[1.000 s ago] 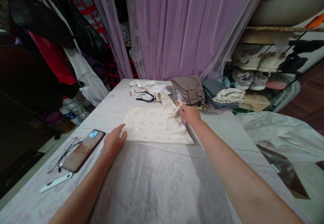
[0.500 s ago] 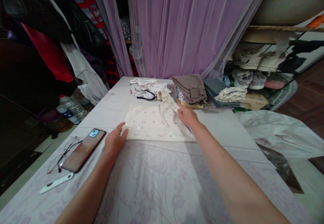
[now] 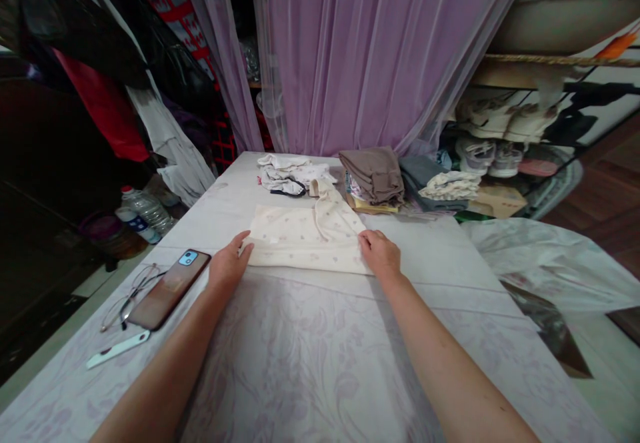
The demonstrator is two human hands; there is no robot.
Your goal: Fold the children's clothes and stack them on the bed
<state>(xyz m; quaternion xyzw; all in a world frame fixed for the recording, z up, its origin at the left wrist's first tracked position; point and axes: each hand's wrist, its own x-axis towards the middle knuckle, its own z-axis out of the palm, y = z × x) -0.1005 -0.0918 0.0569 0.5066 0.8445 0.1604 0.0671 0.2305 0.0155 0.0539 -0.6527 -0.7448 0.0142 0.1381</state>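
A cream garment with a small pink print (image 3: 295, 239) lies flat and folded on the table, its narrow strap-like part (image 3: 325, 213) resting on top. My left hand (image 3: 230, 261) lies at the garment's left edge, fingers spread and touching the fabric. My right hand (image 3: 380, 253) rests on its right edge, with the fingers lying on the cloth and no clear grip. The table's cover (image 3: 300, 356) has a pale lilac floral pattern.
Behind the garment lie a white clothing bundle (image 3: 293, 175), a folded taupe stack (image 3: 373, 176) and a grey-blue cloth (image 3: 419, 176). A phone (image 3: 169, 289), glasses (image 3: 131, 296) and a white plastic strip (image 3: 118, 349) lie to the left. A table edge runs along each side.
My right hand has let go of the strap and moved down to the garment's right edge. The strap now lies on top of the garment, which looks flatter. My left hand has barely moved.
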